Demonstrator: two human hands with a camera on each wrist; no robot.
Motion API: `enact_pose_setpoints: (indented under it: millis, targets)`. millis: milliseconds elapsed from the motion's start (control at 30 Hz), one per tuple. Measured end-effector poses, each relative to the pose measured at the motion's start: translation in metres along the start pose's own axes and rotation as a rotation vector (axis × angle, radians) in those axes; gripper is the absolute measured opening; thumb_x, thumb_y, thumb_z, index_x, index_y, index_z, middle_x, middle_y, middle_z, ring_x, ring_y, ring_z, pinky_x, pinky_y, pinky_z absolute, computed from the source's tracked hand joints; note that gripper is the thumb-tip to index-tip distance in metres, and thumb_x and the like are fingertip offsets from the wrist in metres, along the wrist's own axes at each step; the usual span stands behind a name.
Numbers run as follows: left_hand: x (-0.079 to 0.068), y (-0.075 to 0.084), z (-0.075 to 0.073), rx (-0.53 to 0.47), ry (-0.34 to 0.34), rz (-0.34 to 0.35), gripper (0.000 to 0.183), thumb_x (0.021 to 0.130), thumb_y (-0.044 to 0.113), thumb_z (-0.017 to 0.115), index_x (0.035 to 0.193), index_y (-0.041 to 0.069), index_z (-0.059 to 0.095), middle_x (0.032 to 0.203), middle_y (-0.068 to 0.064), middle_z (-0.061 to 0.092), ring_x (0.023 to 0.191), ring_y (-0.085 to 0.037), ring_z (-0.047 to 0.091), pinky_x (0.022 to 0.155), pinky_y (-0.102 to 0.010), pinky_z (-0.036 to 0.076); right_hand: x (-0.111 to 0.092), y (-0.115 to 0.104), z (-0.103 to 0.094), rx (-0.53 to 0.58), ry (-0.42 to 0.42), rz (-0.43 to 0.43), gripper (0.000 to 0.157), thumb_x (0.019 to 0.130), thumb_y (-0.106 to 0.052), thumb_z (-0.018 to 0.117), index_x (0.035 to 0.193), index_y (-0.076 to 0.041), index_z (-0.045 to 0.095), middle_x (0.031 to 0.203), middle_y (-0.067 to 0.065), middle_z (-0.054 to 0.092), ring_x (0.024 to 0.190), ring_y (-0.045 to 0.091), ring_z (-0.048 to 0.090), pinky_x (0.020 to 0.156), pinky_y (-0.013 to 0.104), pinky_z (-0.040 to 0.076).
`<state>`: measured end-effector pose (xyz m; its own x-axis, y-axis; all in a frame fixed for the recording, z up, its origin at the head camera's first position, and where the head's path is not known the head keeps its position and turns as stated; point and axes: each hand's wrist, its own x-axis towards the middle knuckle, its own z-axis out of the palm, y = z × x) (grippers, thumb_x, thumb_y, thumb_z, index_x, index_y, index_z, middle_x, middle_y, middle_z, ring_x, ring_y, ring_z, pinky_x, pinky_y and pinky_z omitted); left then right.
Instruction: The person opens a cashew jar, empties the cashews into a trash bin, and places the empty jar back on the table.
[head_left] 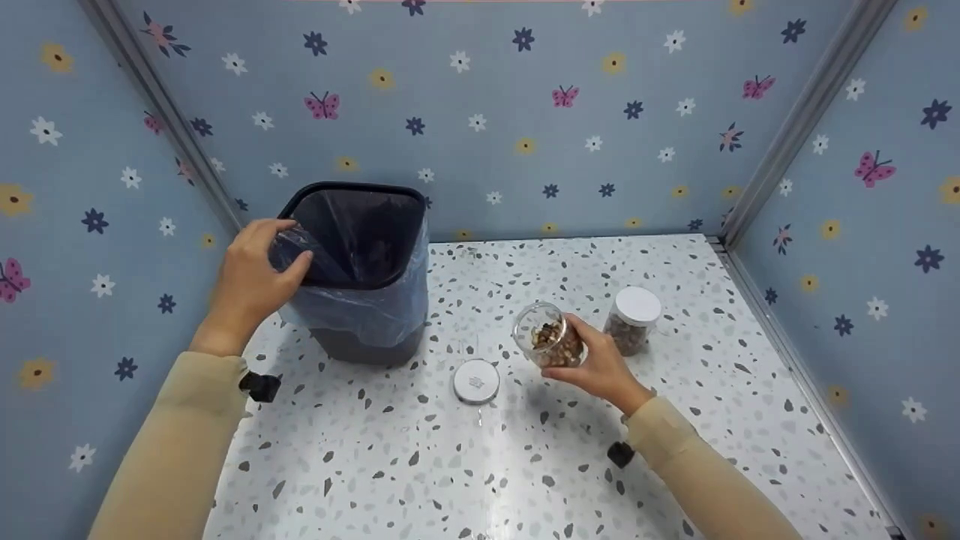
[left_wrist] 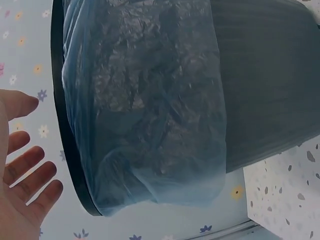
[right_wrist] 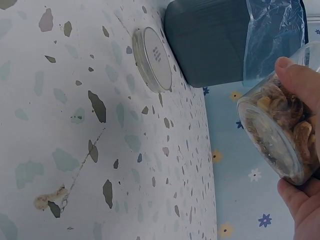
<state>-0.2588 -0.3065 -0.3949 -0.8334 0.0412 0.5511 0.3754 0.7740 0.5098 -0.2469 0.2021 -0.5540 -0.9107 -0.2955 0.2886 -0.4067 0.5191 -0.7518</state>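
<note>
My right hand (head_left: 600, 367) grips an open clear jar (right_wrist: 280, 125) partly filled with brown nut-like pieces. The jar tilts with its mouth toward the bin, raised above the table. At the left stands a dark grey trash bin (left_wrist: 270, 85) with a translucent bluish liner (head_left: 367, 315) folded over its black rim. My left hand (head_left: 259, 266) is at the bin's left rim, thumb and fingers spread apart; the left wrist view shows the fingers (left_wrist: 30, 162) loosely bent beside the rim, holding nothing. A white round lid (head_left: 476, 381) lies on the table between bin and jar.
A second jar (head_left: 630, 322) with a white lid and brown contents stands right behind my right hand. The white speckled table (head_left: 420, 465) meets flower-patterned walls (head_left: 525, 112) at the back and sides. The right wrist view shows a small brownish stain (right_wrist: 47, 199) on the tabletop.
</note>
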Motion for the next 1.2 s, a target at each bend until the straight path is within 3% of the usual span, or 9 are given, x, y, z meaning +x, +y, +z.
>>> enact_pose_setpoints:
  millis: [367,600,1033,1200]
  targets:
    - [0.001,-0.022,-0.005,0.000,0.011,-0.115,0.046,0.101,0.013,0.074,0.141,-0.007,0.064,0.144,-0.030,0.061,0.137,-0.051,0.055,0.116,-0.068,0.043,-0.001,0.001,0.000,0.015,0.009,-0.013,0.100,0.073,-0.019,0.103,0.156,0.003,0.053,0.149,0.022,0.066,0.137,0.041,0.064,0.119,0.058,0.049]
    - [0.004,-0.034,-0.007,-0.026,0.015,-0.194,0.055,0.102,0.016,0.074,0.150,-0.005,0.058,0.152,-0.031,0.056,0.143,-0.052,0.049,0.119,-0.068,0.039,-0.001,0.001,0.000,0.016,0.008,-0.015,0.101,0.071,-0.018,0.103,0.157,0.000,0.053,0.150,0.022,0.066,0.138,0.041,0.064,0.119,0.057,0.049]
    - [0.011,-0.048,-0.006,-0.090,0.031,-0.322,0.059,0.104,0.020,0.070,0.155,-0.004,0.054,0.157,-0.029,0.055,0.143,-0.050,0.052,0.118,-0.067,0.041,-0.002,0.002,0.000,0.017,0.010,-0.006,0.101,0.072,-0.021,0.103,0.158,-0.001,0.053,0.149,0.021,0.067,0.137,0.040,0.065,0.118,0.057,0.051]
    - [0.012,-0.052,-0.005,-0.108,0.038,-0.363,0.058,0.104,0.020,0.071,0.155,-0.001,0.055,0.156,-0.025,0.058,0.141,-0.046,0.057,0.112,-0.058,0.048,-0.002,0.002,-0.001,0.018,0.009,-0.004,0.100,0.073,-0.020,0.103,0.158,-0.002,0.053,0.149,0.020,0.067,0.137,0.039,0.065,0.118,0.056,0.051]
